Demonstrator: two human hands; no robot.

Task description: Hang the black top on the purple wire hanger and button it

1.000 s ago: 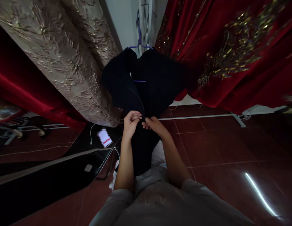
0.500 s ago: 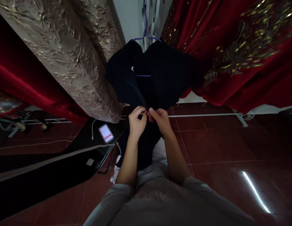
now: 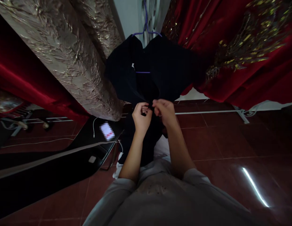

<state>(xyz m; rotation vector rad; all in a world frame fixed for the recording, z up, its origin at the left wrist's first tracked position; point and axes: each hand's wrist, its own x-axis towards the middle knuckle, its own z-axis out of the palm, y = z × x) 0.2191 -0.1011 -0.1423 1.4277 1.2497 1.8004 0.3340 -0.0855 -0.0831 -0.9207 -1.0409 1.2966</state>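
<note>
The only view looks from head height, forward and down. The wearer's shirt (image 3: 164, 194) is near, the floor (image 3: 214, 138) farther off.

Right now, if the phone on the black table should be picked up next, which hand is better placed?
Probably the left hand: the phone lies on that side, nearer to it. The right hand is farther across, and both are at the front of the dark garment.

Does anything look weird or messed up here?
Yes, the phone on the black table: it shows as blocky squares, so you can't read it. Nothing else stands out; the dark garment just gapes open at the front on its purple hanger.
</note>
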